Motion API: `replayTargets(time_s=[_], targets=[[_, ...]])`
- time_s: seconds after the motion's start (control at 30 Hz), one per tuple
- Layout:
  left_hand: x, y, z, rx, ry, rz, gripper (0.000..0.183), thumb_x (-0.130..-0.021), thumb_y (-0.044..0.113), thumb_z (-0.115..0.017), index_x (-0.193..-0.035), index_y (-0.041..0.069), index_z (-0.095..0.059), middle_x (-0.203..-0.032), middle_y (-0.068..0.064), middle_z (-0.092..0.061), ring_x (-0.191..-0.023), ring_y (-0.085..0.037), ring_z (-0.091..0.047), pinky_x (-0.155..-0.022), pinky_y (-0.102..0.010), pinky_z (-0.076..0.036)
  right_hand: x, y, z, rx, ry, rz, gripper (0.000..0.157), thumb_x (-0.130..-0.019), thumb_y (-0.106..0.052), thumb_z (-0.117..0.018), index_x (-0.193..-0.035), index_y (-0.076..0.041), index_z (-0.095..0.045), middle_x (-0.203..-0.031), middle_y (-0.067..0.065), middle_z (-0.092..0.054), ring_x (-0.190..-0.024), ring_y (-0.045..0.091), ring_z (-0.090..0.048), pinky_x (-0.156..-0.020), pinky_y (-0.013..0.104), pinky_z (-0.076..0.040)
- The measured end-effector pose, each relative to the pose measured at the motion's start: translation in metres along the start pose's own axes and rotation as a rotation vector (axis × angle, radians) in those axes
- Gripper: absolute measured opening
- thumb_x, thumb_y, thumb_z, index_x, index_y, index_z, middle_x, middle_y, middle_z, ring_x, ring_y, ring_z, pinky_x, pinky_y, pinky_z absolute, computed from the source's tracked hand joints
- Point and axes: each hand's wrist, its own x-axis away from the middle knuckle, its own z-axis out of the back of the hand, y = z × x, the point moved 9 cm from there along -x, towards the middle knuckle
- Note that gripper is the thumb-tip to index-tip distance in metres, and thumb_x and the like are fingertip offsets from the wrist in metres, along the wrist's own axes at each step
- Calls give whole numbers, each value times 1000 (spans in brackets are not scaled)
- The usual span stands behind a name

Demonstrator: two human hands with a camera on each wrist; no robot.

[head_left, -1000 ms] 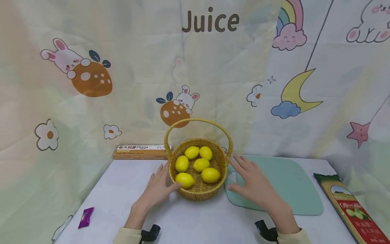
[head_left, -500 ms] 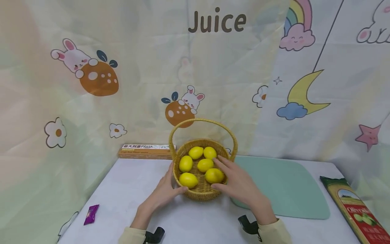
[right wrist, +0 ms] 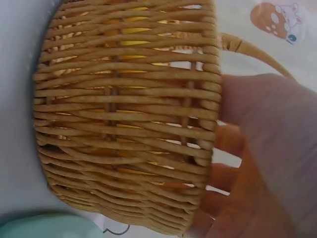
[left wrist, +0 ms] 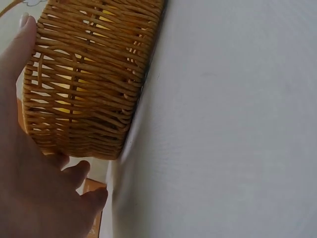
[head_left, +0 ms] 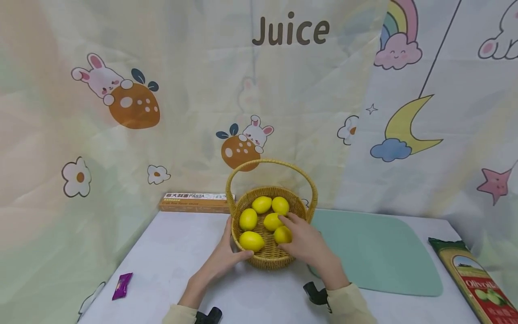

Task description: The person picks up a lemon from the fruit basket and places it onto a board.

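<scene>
A round wicker basket (head_left: 270,263) with a tall arched handle stands upright on the table, holding several yellow lemons (head_left: 252,241). My left hand (head_left: 221,257) grips the basket's left side, thumb at the front rim and fingers along the outer wall. In the left wrist view, the fingers of that left hand (left wrist: 39,188) curl beside the wicker. My right hand (head_left: 309,243) reaches over the right rim. Its thumb and fingers lie on either side of the front right lemon (head_left: 282,234), which they partly cover. In the right wrist view, the wicker wall (right wrist: 124,114) hides the fingertips.
A pale green cutting board (head_left: 376,252) lies right of the basket, with an Olivoila packet (head_left: 473,279) beyond it. The pasta box (head_left: 194,203) stands at the back left. A purple wrapped candy (head_left: 122,286) lies front left. A printed curtain (head_left: 182,99) hangs behind.
My right hand has moved left from beside the basket to inside it, closing around the front right lemon. My left hand has come against the basket's side. The head view has shifted slightly.
</scene>
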Motion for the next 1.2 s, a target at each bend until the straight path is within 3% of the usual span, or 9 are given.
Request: replayTargets(time_s=[0.17, 0.27, 0.4, 0.57, 0.93, 1.2], targets=[[1, 0, 3, 30, 12, 13, 119, -76, 44, -84, -153, 52, 7, -168, 7, -6, -155, -30, -14, -121, -66, -13, -5, -3, -4, 71, 44, 5, 60, -80, -23, -80, -134, -8, -61, -132, 15, -62, -115, 33, -63, -93, 51, -55], [0, 1, 3, 61, 9, -2, 119, -76, 41, -85, -153, 53, 5, -168, 8, -7, -153, -32, -22, -120, -66, -19, -7, -6, -4, 120, 72, 7, 48, -80, -20, -79, -124, -6, -68, -117, 12, -67, -102, 30, -66, -82, 47, -58], [0, 1, 2, 78, 7, -9, 118, -76, 40, -85, -152, 53, 5, -167, 10, -8, -153, -32, -22, -120, -65, -21, -11, -6, -8, 160, 60, -8, 32, -80, -14, -78, -110, -7, -71, -97, 8, -67, -82, 23, -62, -65, 39, -55], [0, 2, 0, 94, -3, -19, 118, -77, 38, -85, -153, 52, 5, -167, 11, -8, -153, -31, -22, -120, -62, -25, -13, -7, -12, 166, 36, -15, 23, -80, -6, -75, -103, -6, -71, -87, 8, -63, -71, 19, -55, -58, 35, -48], [-1, 5, -2, 83, -14, -23, 119, -76, 37, -86, -154, 51, 3, -167, 12, -9, -153, -30, -24, -118, -58, -31, -12, -6, -13, 107, 38, -2, 16, -78, 1, -73, -89, -9, -66, -74, 2, -57, -70, 18, -51, -61, 33, -45], [-1, 5, -2, 78, -18, -22, 119, -77, 37, -85, -154, 51, 3, -167, 12, -9, -153, -30, -22, -119, -59, -30, -9, -8, -6, 57, 91, 44, 39, -74, 1, -74, -113, -4, -70, -102, 12, -70, -95, 30, -64, -81, 44, -57]])
